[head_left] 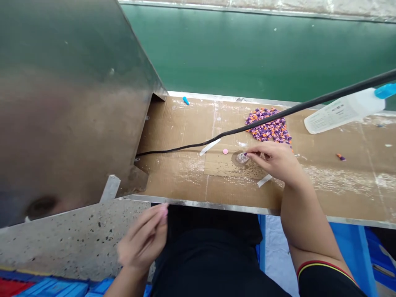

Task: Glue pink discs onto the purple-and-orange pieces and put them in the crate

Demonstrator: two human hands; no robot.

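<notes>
My right hand (pixel 275 161) is closed in a pinch on a small purple-and-orange piece (pixel 246 154), at the edge of a small clear round holder (pixel 241 158) on the bench. Just beyond that hand lies a heap of similar purple-and-orange pieces (pixel 268 126). A pink disc (pixel 225 151) rests left of the holder. Below the bench's front edge, my left hand (pixel 144 235) is slightly blurred, its thumb and forefinger pinching a small pink piece (pixel 163 211) whose shape is partly hidden.
A black cable (pixel 222 135) crosses above the cardboard-covered bench (pixel 182 177). On the left stands a large metal housing (pixel 71 103). A white bottle (pixel 343 110) lies to the right, near one loose piece (pixel 341 157). Behind runs a green belt (pixel 232 53); a blue cap (pixel 185 100) lies nearby.
</notes>
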